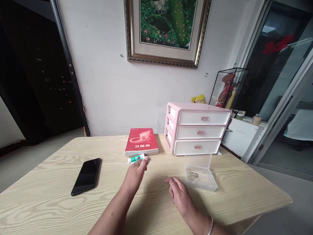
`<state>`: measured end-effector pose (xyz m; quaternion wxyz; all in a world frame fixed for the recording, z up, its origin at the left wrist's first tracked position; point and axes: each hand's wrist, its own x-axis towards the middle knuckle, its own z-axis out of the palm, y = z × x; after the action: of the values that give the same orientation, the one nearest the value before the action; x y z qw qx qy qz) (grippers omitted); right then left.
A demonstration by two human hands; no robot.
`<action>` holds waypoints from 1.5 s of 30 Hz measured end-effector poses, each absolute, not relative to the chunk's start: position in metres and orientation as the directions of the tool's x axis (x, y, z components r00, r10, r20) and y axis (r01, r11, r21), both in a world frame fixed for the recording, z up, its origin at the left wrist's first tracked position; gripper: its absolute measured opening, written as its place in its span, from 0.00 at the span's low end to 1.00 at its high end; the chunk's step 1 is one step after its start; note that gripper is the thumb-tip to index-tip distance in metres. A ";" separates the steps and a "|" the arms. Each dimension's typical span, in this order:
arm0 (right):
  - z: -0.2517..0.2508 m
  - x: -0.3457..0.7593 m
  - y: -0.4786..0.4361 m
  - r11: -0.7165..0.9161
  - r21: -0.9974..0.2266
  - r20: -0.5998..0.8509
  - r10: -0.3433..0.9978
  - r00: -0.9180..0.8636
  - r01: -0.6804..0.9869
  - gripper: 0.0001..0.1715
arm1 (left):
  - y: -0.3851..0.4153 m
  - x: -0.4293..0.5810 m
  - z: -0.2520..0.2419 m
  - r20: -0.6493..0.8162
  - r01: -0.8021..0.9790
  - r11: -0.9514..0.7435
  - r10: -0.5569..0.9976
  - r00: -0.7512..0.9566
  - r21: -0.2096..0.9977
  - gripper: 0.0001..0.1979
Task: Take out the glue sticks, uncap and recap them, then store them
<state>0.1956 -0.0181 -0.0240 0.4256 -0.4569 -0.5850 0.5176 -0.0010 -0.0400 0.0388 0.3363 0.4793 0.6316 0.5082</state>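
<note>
My left hand [137, 170] reaches forward with its thumb over curled fingers. It overlaps a white-and-green tube [136, 158] lying in front of a red book [141, 140]; what the closed fingers hold, if anything, is hidden. To the right, my right hand [179, 192] hovers with loosely bent fingers apart and nothing visible in them. Beside that hand, a clear plastic case [202, 182] stands with its lid raised. A few small, thin dark items [195, 175] show in the case, too small to name. On my right wrist sits a silvery bangle [211, 225].
A black phone [86, 177] lies on the left of the wooden table [49, 192]. At the back right stands a pink-and-white drawer unit [198, 129], its three drawers closed, with a yellow packet [198, 98] behind its top. A framed picture [166, 55] hangs on the wall.
</note>
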 end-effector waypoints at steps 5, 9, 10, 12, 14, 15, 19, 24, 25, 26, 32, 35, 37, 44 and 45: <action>-0.032 0.197 -0.016 0.061 -0.998 0.052 0.971 -0.234 0.030 0.21 | -0.031 -0.015 0.017 0.195 0.884 0.164 0.943 -0.271 0.437 0.13; -0.033 0.198 -0.015 0.050 -0.999 0.049 0.968 -0.248 -0.004 0.24 | -0.017 -0.017 -0.007 0.165 0.956 0.169 0.963 -0.211 0.240 0.15; -0.033 0.199 -0.016 0.055 -0.998 0.054 0.966 -0.252 -0.003 0.24 | -0.014 -0.017 -0.010 0.167 0.958 0.173 0.963 -0.214 0.230 0.15; -0.033 0.199 -0.016 0.095 -0.995 0.086 0.965 -0.248 0.022 0.25 | -0.008 -0.019 -0.014 0.182 0.957 0.178 0.958 -0.222 0.230 0.15; -0.035 0.200 -0.016 0.147 -0.988 0.131 0.962 -0.240 0.052 0.25 | -0.004 -0.021 -0.014 0.202 0.955 0.180 0.952 -0.229 0.234 0.16; -0.036 0.200 -0.016 0.168 -0.984 0.150 0.961 -0.234 0.061 0.25 | -0.004 -0.022 -0.013 0.213 0.954 0.184 0.948 -0.236 0.236 0.16; -0.038 0.202 -0.013 0.226 -0.969 0.204 0.958 -0.200 0.097 0.24 | -0.012 -0.023 -0.005 0.280 0.942 0.223 0.915 -0.292 0.251 0.18; -0.035 0.208 -0.019 0.356 -0.896 0.276 0.914 -0.297 0.265 0.22 | -0.040 -0.024 0.004 0.315 0.876 0.256 0.861 -0.399 0.409 0.15; -0.034 0.209 -0.023 0.414 -0.852 0.292 0.884 -0.366 0.320 0.20 | -0.045 -0.025 0.003 0.286 0.847 0.268 0.858 -0.426 0.459 0.14; -0.033 0.210 -0.029 0.485 -0.791 0.309 0.844 -0.439 0.375 0.18 | -0.049 -0.026 0.002 0.242 0.818 0.280 0.863 -0.443 0.502 0.14; -0.032 0.207 -0.056 0.730 -0.386 0.385 0.683 -0.621 0.564 0.08 | -0.061 -0.027 -0.012 0.025 0.817 0.263 0.947 -0.320 0.513 0.12; -0.031 0.207 -0.055 0.706 -0.401 0.362 0.707 -0.607 0.583 0.08 | -0.063 -0.019 -0.015 0.048 0.878 0.197 0.969 -0.241 0.437 0.10; -0.030 0.207 -0.053 0.693 -0.403 0.360 0.720 -0.593 0.597 0.08 | -0.065 -0.014 -0.016 0.066 0.885 0.176 0.972 -0.225 0.432 0.10; -0.034 0.206 -0.052 0.685 -0.399 0.395 0.728 -0.560 0.609 0.10 | -0.069 -0.013 -0.014 0.108 0.855 0.150 0.967 -0.232 0.496 0.10; -0.034 0.206 -0.051 0.683 -0.402 0.395 0.730 -0.558 0.609 0.10 | -0.069 -0.014 -0.015 0.117 0.850 0.146 0.965 -0.236 0.506 0.10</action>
<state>0.2057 -0.0513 -0.0340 0.2736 -0.3823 -0.8757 0.1101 -0.0136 -0.0694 -0.0146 0.1183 0.6068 0.7477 0.2423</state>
